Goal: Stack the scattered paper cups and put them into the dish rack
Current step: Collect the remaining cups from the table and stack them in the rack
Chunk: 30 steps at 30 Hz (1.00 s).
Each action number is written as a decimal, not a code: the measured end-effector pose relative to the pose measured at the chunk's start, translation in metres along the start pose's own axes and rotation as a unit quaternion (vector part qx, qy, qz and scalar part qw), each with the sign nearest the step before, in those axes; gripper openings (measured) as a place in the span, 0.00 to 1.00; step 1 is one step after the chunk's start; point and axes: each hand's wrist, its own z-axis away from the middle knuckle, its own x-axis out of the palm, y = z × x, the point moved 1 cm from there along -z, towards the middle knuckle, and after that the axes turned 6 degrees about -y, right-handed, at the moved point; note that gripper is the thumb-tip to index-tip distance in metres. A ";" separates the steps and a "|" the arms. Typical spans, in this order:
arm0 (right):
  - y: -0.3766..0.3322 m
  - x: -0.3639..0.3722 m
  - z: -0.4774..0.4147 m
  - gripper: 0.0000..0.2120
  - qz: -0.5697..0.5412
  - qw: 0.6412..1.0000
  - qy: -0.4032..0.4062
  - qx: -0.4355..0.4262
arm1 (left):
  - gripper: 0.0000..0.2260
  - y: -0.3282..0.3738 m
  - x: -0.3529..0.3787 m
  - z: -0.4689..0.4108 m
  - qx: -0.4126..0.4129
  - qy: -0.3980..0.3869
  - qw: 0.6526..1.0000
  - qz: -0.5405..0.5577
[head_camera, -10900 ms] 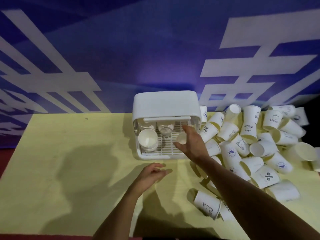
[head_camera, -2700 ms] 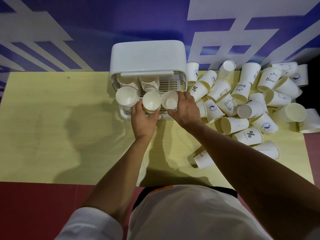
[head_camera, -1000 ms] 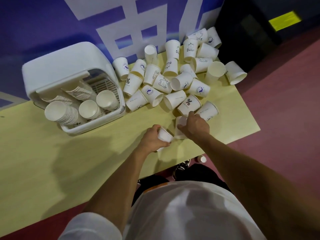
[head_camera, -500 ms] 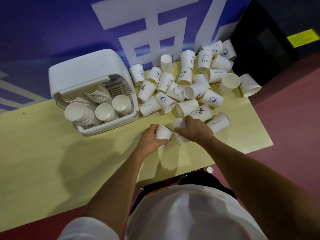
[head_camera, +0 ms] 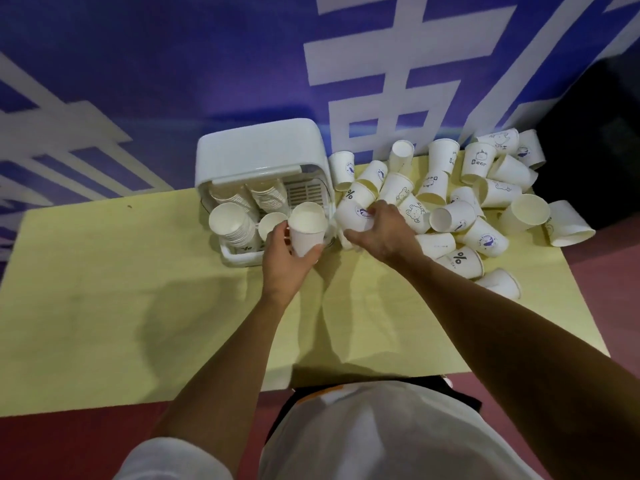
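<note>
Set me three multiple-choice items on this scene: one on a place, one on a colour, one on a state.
1. For the person, on which side of the dish rack do the loose cups lie?
A. Left
B. Right
C. On its lid

2. What colour is the table top?
A. Pale yellow
B. White
C. Black

3. What is the left hand doing?
A. Resting flat on the table
B. Gripping an upright cup
C. Hanging open, holding nothing

Key:
1 B: the pile spreads to the rack's right, where the right hand closes on a loose cup.
2 A: the bare surface is pale yellow.
3 B: its fingers wrap the cup, mouth up, in front of the rack.
</note>
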 end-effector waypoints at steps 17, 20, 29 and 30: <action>-0.052 0.031 -0.043 0.36 0.024 0.998 0.021 -0.058 | 0.34 -0.025 -0.029 -0.032 -0.038 0.149 0.987 0.038; -0.055 0.035 -0.047 0.32 0.040 0.996 0.025 -0.081 | 0.32 -0.025 -0.029 -0.033 -0.051 0.156 0.986 0.040; -0.061 0.054 -0.047 0.38 0.119 0.982 0.001 -0.144 | 0.29 -0.032 -0.021 -0.034 -0.059 0.153 0.986 -0.014; -0.060 0.056 -0.047 0.38 0.130 0.980 0.000 -0.149 | 0.28 -0.034 -0.020 -0.032 -0.054 0.152 0.987 -0.019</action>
